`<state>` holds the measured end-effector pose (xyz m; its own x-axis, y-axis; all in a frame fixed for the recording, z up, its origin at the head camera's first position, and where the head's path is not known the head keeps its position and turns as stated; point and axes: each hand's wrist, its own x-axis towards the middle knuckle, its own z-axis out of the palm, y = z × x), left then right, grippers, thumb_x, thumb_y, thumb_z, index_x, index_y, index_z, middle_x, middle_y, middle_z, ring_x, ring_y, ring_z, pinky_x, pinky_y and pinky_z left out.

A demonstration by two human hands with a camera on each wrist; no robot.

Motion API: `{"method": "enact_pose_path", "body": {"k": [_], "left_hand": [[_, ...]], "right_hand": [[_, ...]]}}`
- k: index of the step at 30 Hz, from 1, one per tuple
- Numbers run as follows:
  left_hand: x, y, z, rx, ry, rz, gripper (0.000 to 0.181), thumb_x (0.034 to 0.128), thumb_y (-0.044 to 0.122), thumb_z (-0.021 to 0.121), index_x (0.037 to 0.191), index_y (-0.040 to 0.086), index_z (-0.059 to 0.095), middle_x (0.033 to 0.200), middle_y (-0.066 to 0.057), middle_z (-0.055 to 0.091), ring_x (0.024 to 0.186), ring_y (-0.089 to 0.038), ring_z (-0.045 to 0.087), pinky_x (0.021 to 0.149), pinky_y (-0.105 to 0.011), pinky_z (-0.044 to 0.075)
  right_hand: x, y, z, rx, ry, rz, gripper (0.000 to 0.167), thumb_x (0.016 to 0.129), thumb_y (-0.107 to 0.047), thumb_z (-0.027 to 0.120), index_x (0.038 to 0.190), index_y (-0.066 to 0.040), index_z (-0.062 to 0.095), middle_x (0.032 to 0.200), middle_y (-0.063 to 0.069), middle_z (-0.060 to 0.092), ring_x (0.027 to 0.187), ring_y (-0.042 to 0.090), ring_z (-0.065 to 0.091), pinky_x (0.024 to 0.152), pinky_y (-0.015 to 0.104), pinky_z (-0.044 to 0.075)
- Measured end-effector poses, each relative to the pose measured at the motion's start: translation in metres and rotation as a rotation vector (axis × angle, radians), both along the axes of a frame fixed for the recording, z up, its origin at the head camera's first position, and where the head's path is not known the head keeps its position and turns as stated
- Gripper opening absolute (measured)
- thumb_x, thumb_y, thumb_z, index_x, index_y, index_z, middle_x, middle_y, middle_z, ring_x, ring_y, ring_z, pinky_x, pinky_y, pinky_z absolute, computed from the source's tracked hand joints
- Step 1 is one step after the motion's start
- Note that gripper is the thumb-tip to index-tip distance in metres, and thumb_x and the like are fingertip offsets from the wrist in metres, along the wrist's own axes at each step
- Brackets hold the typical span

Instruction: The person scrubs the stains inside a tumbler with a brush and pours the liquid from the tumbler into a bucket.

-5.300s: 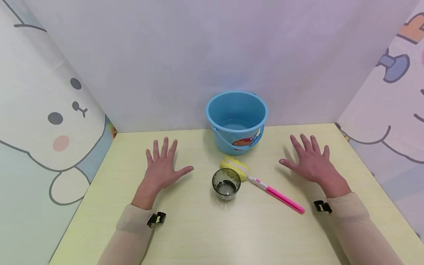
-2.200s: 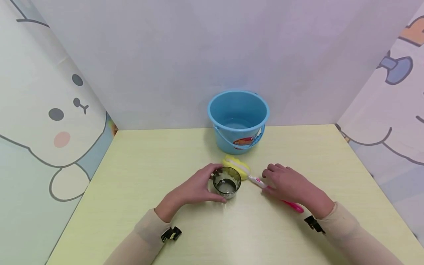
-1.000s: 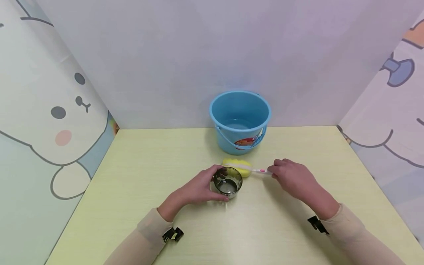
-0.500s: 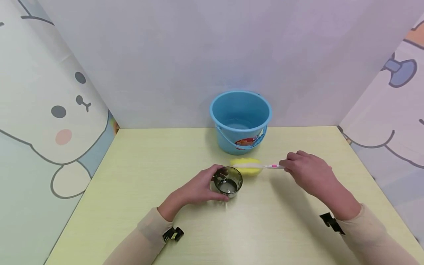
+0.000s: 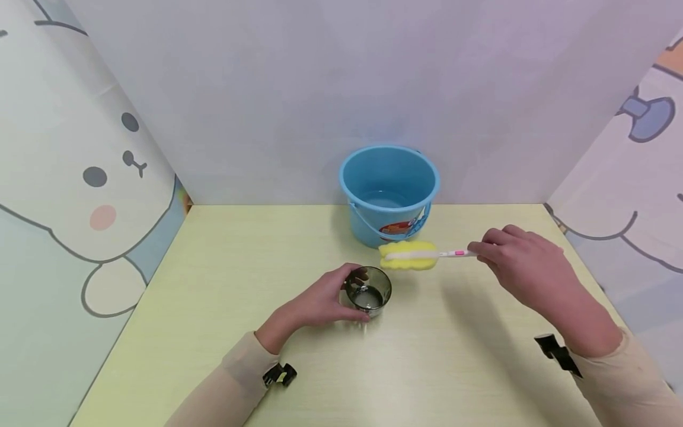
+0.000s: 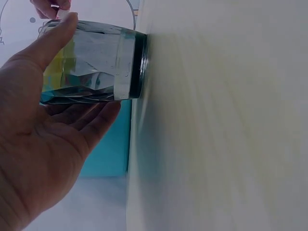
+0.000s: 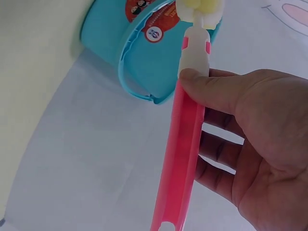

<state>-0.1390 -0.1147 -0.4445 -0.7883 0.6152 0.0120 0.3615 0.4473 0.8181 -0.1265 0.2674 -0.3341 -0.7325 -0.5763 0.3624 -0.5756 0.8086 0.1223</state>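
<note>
A smoky, see-through glass cup [image 5: 369, 292] stands upright on the table, and my left hand [image 5: 319, 299] holds it from the left with thumb and fingers around its side. In the left wrist view the faceted glass [image 6: 96, 62] sits between the thumb and the fingers. My right hand [image 5: 525, 267] grips a sponge brush by its pink handle [image 7: 183, 139], thumb near the white neck. The brush's yellow and white sponge head [image 5: 409, 255] is raised off the table, pointing left, a little behind and to the right of the cup's rim.
A light blue bucket [image 5: 388, 184] with a handle and a red label stands at the back of the pale table [image 5: 256, 237], near the rear wall [image 5: 299, 107]. Side walls with cartoon prints flank the table.
Both hands left their flat, spread pose: the left took hold of the glass cup, the right picked up the sponge brush. In the last second the brush has risen and moved right.
</note>
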Motion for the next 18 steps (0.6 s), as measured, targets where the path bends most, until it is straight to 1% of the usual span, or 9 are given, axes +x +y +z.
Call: {"method": "enact_pose_path", "body": {"k": [4, 8, 14, 18], "left_hand": [[0.000, 0.001, 0.002, 0.000, -0.005, -0.001, 0.096, 0.0796, 0.043, 0.096, 0.154, 0.010, 0.045, 0.142, -0.002, 0.062, 0.131, -0.016, 0.057, 0.113, -0.040, 0.047], [0.000, 0.001, 0.003, -0.006, -0.010, 0.004, 0.095, 0.0797, 0.043, 0.096, 0.154, 0.011, 0.045, 0.142, -0.001, 0.062, 0.131, -0.016, 0.057, 0.113, -0.040, 0.047], [0.000, 0.002, 0.003, -0.011, -0.001, 0.009, 0.094, 0.0806, 0.043, 0.095, 0.154, 0.013, 0.045, 0.142, 0.000, 0.061, 0.133, -0.017, 0.056, 0.114, -0.040, 0.046], [-0.002, 0.003, 0.002, -0.006, 0.010, 0.002, 0.093, 0.0812, 0.041, 0.095, 0.154, 0.012, 0.045, 0.144, -0.002, 0.060, 0.136, -0.018, 0.054, 0.116, -0.040, 0.045]], "right_hand": [[0.000, -0.004, 0.008, 0.029, 0.007, 0.021, 0.038, 0.074, -0.002, 0.093, 0.108, -0.013, 0.083, 0.092, 0.002, 0.068, 0.083, 0.027, 0.061, 0.063, 0.042, 0.055], [-0.002, -0.009, 0.017, 0.052, 0.031, 0.052, 0.040, 0.073, 0.000, 0.094, 0.109, -0.012, 0.082, 0.093, 0.004, 0.068, 0.085, 0.030, 0.062, 0.066, 0.045, 0.057], [-0.005, -0.014, 0.028, 0.050, 0.091, 0.099, 0.044, 0.068, 0.003, 0.095, 0.108, -0.010, 0.082, 0.092, 0.005, 0.067, 0.085, 0.031, 0.063, 0.064, 0.045, 0.056], [-0.008, -0.018, 0.033, 0.049, 0.104, 0.141, 0.045, 0.067, 0.004, 0.095, 0.108, -0.011, 0.082, 0.092, 0.005, 0.066, 0.085, 0.031, 0.062, 0.065, 0.043, 0.055]]}}
